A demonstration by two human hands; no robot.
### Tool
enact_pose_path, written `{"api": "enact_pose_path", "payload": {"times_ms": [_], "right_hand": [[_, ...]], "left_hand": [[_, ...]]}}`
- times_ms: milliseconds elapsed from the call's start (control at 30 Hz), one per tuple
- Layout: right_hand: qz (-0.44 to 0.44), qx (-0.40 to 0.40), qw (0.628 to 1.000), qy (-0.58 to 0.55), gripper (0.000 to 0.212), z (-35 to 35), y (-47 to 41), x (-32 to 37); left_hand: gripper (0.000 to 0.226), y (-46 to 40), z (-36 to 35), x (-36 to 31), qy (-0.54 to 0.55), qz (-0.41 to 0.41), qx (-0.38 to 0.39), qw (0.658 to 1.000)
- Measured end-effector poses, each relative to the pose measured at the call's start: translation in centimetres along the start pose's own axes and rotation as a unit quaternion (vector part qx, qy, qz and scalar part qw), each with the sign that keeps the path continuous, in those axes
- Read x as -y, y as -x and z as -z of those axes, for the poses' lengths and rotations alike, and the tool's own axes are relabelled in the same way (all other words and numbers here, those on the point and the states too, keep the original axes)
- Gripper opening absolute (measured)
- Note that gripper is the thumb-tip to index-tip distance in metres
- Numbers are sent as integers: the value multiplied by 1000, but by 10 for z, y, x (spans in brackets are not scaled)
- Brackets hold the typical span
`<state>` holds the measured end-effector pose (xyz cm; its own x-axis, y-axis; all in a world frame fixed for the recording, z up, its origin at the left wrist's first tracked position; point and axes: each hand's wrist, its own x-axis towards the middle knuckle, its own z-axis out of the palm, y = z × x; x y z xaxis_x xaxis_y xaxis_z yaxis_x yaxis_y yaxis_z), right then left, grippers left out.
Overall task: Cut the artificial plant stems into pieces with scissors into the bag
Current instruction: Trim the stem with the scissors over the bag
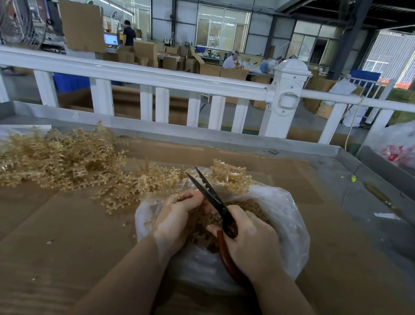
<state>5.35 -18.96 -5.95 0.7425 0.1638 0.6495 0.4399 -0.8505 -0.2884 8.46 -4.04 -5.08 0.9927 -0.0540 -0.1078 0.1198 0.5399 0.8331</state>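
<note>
A clear plastic bag lies open on the cardboard-covered table, holding tan cut plant pieces. My right hand grips the red-brown handles of black scissors, whose blades are parted and point up-left over the bag. My left hand curls its fingers round a small tan stem at the bag's mouth, just left of the blades. A large heap of tan artificial plant stems spreads across the table's left. Another tan stem cluster lies behind the bag.
A white railing runs behind the table. A big plastic sack with red contents stands at the far right. A thin tool lies on the grey table surface at right. Loose tan bits dot the cardboard.
</note>
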Motion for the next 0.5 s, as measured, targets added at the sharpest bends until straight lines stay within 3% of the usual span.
{"api": "enact_pose_path", "payload": {"times_ms": [67,167,500], "right_hand": [[0,1,1000,-3,35,0,0,0],[-2,5,1000,-4,36,0,1,1],[-16,39,999,2,41,0,-5,-4]], "left_hand": [[16,-2,1,2,27,-3,-21,999],[9,-1,-1,1,27,-36,-28,999],[12,-6,-5,-2,-14,-18,-38,999]]}}
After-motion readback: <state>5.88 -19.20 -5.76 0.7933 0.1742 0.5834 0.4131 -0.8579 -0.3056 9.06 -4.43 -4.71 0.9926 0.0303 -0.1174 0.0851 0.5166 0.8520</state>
